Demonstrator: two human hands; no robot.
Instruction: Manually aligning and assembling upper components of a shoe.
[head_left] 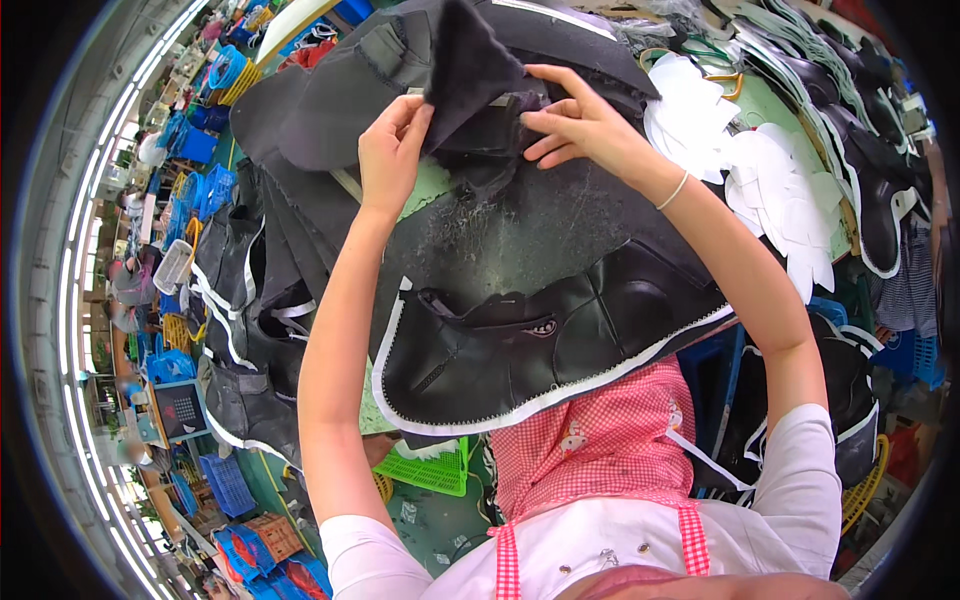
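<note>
My left hand [393, 150] pinches the lower left edge of a black fleecy fabric piece [470, 60], which stands raised at the far side of the work surface. My right hand [585, 125] is at its right, fingers apart, the fingertips by the fabric's edge and a dark folded bundle below it. Whether they touch is hard to tell. Nearer to me lies a black leather-like boot upper [620, 310] with a white border and a row of zipper teeth along its near edge.
A stack of black fabric pieces [320, 115] lies at the far left. White cut pieces [780, 190] are heaped at the right, beside more black uppers [870, 190]. White-edged uppers [235, 385] hang at the left. A green basket [430, 470] stands below the surface.
</note>
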